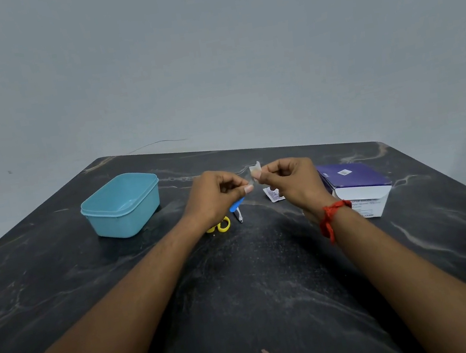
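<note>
One small pale strip (255, 169) is held up above the dark marbled bench (243, 295), between the two hands. The left hand (216, 192) and right hand (290, 181) each pinch one end of it, fingers (247, 189) curled tight, the two pinches almost touching. Below the hands lie one blue-handled tool (237, 205) and one pair of yellow-handled scissors (223, 225), both partly hidden by the left hand and wrist. One white sachet (274, 195) lies under the right hand, half covered by it. One purple and white box (357, 185) stands to the right, its near corner behind the right wrist, which wears one red thread (330, 216). One open light-blue tub (129, 222) sits well apart on the left.
</note>
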